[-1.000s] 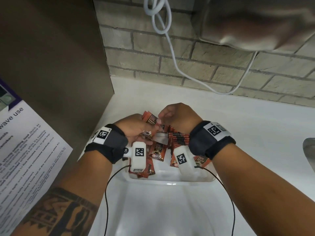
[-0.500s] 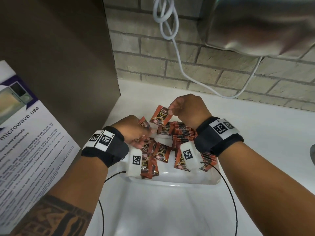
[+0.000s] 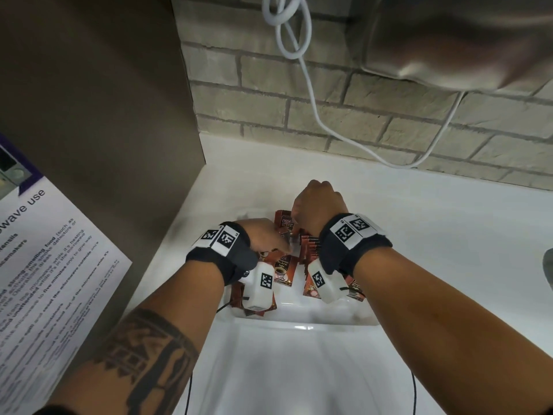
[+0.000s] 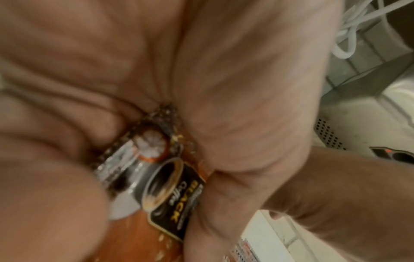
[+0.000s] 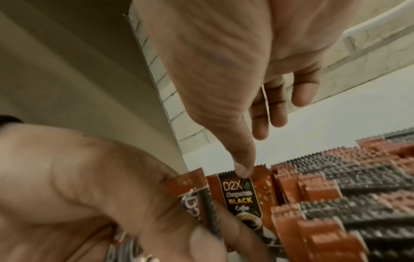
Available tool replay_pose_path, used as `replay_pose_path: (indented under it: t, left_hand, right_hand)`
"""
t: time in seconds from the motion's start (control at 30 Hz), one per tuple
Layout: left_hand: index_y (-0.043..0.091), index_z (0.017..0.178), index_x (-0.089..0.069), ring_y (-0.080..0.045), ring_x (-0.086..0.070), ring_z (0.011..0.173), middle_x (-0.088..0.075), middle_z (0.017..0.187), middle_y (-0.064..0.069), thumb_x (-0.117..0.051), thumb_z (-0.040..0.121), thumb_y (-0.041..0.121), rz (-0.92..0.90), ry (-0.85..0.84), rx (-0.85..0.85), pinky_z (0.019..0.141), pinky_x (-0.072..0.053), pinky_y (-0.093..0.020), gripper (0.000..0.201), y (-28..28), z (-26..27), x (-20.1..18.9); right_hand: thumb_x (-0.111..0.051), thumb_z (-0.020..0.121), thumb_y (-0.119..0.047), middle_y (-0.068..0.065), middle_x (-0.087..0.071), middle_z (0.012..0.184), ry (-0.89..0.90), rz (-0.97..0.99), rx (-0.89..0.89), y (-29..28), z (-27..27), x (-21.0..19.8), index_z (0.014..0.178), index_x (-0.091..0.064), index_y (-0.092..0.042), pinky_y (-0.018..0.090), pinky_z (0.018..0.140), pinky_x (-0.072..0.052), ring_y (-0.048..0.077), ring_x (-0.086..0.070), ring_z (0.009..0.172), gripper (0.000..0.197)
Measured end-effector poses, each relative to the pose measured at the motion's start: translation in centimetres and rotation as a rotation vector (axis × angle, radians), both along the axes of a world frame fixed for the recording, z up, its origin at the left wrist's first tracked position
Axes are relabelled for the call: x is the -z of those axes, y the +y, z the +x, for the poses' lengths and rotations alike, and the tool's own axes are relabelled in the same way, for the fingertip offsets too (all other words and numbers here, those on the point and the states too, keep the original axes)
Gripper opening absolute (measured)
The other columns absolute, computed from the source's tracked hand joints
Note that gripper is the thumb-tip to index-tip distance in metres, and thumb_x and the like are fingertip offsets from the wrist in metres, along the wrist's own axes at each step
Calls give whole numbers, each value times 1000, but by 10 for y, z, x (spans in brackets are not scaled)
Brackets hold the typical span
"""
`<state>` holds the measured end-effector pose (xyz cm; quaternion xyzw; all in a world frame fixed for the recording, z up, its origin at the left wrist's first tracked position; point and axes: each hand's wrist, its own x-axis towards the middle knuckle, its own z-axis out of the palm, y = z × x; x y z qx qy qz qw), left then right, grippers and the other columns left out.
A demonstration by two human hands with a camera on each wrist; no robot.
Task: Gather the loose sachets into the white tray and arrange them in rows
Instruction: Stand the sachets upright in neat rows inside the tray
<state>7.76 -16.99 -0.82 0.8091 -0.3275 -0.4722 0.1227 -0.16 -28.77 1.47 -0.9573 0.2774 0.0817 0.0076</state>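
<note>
The white tray (image 3: 299, 320) on the counter holds orange-brown coffee sachets: a packed upright row (image 3: 309, 244) (image 5: 336, 186) and loose ones (image 3: 282, 269) lying flat. My right hand (image 3: 317, 205) pinches the top edge of one "D2X Black Coffee" sachet (image 3: 285, 221) (image 5: 243, 191), which stands at the left end of the row; the thumb tip (image 5: 244, 170) is in front and the index finger is hidden. My left hand (image 3: 263, 238) is just left of it and grips a small bunch of sachets (image 4: 174, 195) (image 5: 195, 186) in curled fingers.
A brown panel (image 3: 104, 130) with a microwave notice (image 3: 45, 265) closes off the left side. Behind the tray is a brick wall (image 3: 374, 115) with a hanging white cable (image 3: 311, 85). A steel appliance (image 3: 463, 40) overhangs the upper right, and a sink edge (image 3: 549, 271) shows at the far right.
The right hand has lowered its sachet from above the tray to the left end of the upright row. The left hand keeps its bunch and stays beside it.
</note>
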Motion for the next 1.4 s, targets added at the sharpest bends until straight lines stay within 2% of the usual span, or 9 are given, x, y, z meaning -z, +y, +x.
replay_pose_path:
  t: [0.43,0.7,0.87,0.93,1.03,1.1,1.17,1.27,1.4]
  left_hand:
    - [10,119,-70,-25,-68,109,-73,116,-8,-66,92,48,20,-1,26,103,-51,-40,48,-13,1,8]
    - [9,117,-71,-26,-66,109,-73,115,-8,-66,92,46,-21,5,-12,102,-50,-38,44,-10,-1,9]
    - [7,120,-69,-27,-66,112,-72,117,-10,-64,94,45,-33,-1,-15,102,-50,-39,46,-5,-1,4]
    - [9,120,-69,-27,-66,109,-72,117,-9,-68,93,40,-59,30,-58,103,-50,-41,42,-2,-1,5]
    - [9,119,-69,-29,-69,102,-73,115,-13,-74,89,29,-107,103,-128,100,-54,-46,37,2,3,9]
    - [5,116,-68,-30,-72,89,-73,107,-17,-74,89,11,-180,248,-257,82,-62,-42,28,6,6,6]
    - [-4,119,-65,-29,-72,86,-71,106,-21,-66,90,-9,-292,436,-367,70,-63,-33,29,11,7,-3]
    - [-10,121,-61,-32,-71,104,-70,115,-23,-52,90,-23,-478,630,-390,88,-61,-35,35,17,11,-11]
    - [-3,115,-66,-33,-70,107,-70,114,-24,-55,89,-22,-632,624,-349,92,-59,-38,34,23,10,-13]
  right_hand:
    - [-46,93,-20,5,-53,107,22,29,-13,-6,1,7,109,-67,-11,34,79,-38,26,-52,108,27]
    - [-53,92,-20,3,-57,114,-71,112,-2,-9,-4,-3,107,-72,-22,37,94,-48,23,-54,110,24]
    - [-55,88,-15,-4,-61,105,-198,221,24,-15,-11,-11,82,-72,-36,39,89,-53,19,-60,100,28]
    - [-56,87,-14,-9,-62,97,-258,278,45,-15,-14,-14,71,-68,-38,37,88,-53,16,-62,96,31]
    - [-62,87,-18,-16,-62,86,-299,384,36,-13,-18,-15,74,-70,-36,31,85,-50,11,-62,91,24]
    - [-70,86,-24,-15,-67,89,-293,502,33,-10,-20,-16,86,-74,-31,21,73,-46,8,-62,88,8]
    - [-75,85,-28,-12,-69,92,-285,572,31,-9,-21,-17,95,-74,-27,17,66,-40,4,-61,84,11]
    - [-75,85,-26,-10,-72,86,-359,626,43,-11,-22,-22,91,-75,-24,17,65,-41,0,-61,76,6]
    - [-78,85,-21,-7,-73,77,-502,736,60,-15,-20,-28,75,-71,-27,23,74,-50,4,-64,72,13]
